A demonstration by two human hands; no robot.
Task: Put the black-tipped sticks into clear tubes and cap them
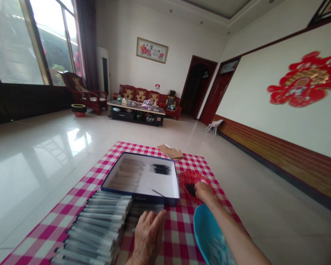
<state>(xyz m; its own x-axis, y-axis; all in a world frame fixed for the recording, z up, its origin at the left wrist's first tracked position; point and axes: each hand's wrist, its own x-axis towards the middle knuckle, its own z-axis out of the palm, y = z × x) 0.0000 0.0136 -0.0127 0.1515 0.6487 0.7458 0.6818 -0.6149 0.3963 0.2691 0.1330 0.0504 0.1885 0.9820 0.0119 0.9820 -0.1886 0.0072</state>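
Red, see-through bowl (186, 176) sits on the R side of the pink-and-white checked cloth (183, 235), w/ the R hand (202, 191) dipped into it, fingers bunched narrow by the small dark bits (191, 189); can't tell if one is pinched, b/c the fingertips are hidden. L hand (149, 235) is nr the centre front, palm down, fingers part curled, just below a blurry row of dark strips (143, 208); its grip is hidden too, so can't tell if it holds anything. Pen-like tubes (99, 221) lie side by side to its left, dark ends mostly facing left, prob. lined up so each one points the same way. Dark-rimmed tray (168, 184) stands just beyond the L hand, its low walls prob. useful vs. rolling: pale rods (127, 173) fill the left half, short black pieces (162, 169) sit upper right, & one loose dark stick (157, 193) lies nr the front. Blue bowl (199, 221) w/ pale bits (220, 248) sits beside the R forearm, likely for short reach. Brown card pieces (171, 151) are at the far edge, presumably out of the way.
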